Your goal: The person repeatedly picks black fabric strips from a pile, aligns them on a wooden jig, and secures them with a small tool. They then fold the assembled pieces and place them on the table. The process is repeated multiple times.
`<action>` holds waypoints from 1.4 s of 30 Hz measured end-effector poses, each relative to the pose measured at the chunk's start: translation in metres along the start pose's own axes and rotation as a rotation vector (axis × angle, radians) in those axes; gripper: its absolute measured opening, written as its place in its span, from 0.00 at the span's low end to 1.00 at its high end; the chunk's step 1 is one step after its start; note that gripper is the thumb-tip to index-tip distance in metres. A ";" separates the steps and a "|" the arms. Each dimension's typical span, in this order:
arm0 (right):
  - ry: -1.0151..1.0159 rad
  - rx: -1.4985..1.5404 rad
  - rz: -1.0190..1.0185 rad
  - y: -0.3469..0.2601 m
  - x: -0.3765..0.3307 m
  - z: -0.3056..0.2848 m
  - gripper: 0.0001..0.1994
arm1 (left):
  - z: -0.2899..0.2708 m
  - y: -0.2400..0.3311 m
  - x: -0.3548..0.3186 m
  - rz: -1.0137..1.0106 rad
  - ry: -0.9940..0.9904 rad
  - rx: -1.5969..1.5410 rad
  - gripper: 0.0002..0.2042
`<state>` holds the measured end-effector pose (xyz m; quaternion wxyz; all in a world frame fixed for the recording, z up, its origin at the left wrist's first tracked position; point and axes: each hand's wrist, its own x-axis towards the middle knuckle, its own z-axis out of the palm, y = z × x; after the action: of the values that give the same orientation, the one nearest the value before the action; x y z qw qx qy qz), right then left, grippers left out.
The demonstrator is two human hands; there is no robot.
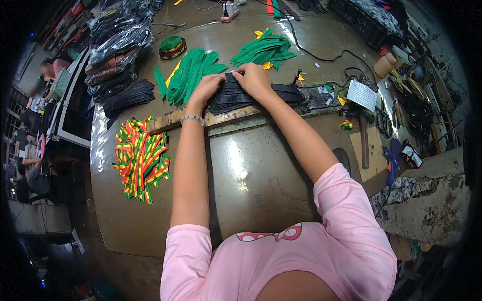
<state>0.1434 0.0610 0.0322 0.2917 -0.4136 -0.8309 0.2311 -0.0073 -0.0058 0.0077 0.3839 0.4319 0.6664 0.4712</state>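
A pile of black strips [229, 98] lies across a long wooden bar [171, 119] on the brown table. At the pile's far edge, my left hand [207, 88] is closed, thumb and fingers pinching a black strip. My right hand [254, 80] is pinched on the same far edge, a little to the right, with its thumb toward the left one. A short piece of black strip shows between the fingertips. Green strips [190, 75] lie in a heap just beyond my left hand, and a second green bundle [266, 49] sits beyond my right hand.
Red, yellow and green striped strips [142, 159] are heaped at the left. Black strips [129, 96] and plastic-wrapped stacks [118, 45] stand farther left. A coiled striped roll [172, 47] sits at the back. To the right are a hammer [364, 143], scissors [384, 123] and a trailing cable [321, 59].
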 end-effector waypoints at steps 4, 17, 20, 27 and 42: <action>-0.048 -0.002 0.002 0.000 0.004 -0.004 0.11 | 0.009 -0.001 0.001 0.013 0.023 -0.029 0.15; -0.309 0.293 0.348 0.117 -0.061 -0.184 0.16 | 0.008 0.001 0.004 -0.073 0.050 0.080 0.17; -0.361 0.466 0.490 0.137 -0.077 -0.164 0.14 | 0.009 0.000 0.004 -0.046 0.071 0.039 0.14; -0.344 0.272 0.273 0.165 -0.077 -0.152 0.15 | 0.008 0.001 0.003 -0.090 0.008 0.014 0.17; -0.060 0.064 -0.075 0.012 0.007 -0.020 0.12 | -0.004 0.003 -0.004 0.018 -0.174 0.093 0.13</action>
<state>0.1597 0.0763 0.0411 0.2884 -0.3655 -0.8463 0.2589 -0.0095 -0.0099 0.0125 0.4157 0.4945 0.6479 0.4037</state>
